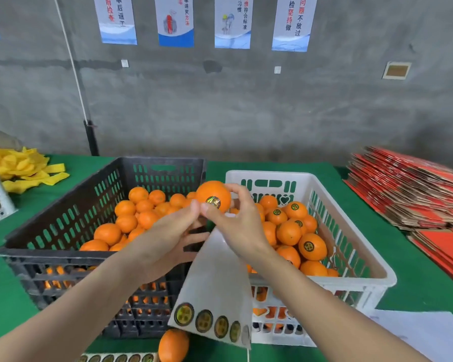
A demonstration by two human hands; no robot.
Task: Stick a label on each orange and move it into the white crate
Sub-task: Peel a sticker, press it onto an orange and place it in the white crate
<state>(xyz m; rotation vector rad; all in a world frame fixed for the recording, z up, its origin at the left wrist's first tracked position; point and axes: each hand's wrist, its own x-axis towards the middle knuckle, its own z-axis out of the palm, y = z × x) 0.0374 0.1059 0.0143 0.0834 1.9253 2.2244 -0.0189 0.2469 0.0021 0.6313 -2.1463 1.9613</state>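
I hold one orange (212, 192) up between the two crates. My right hand (238, 220) wraps over its top, thumb beside the round gold-and-black label (213, 202) stuck on its front. My left hand (165, 236) touches the orange with its thumb tip, while its fingers hold the white label sheet (215, 283). The sheet hangs down with a row of several labels along its lower edge. The black crate (165, 163) on the left holds unlabelled oranges. The white crate (267, 175) on the right holds oranges with labels.
A loose orange (173, 346) lies on the green table in front of the crates, next to another strip of labels (115, 357). Yellow foam nets (24, 165) lie far left. Stacked red flat cartons (416, 189) fill the right side. White paper (424, 333) lies near right.
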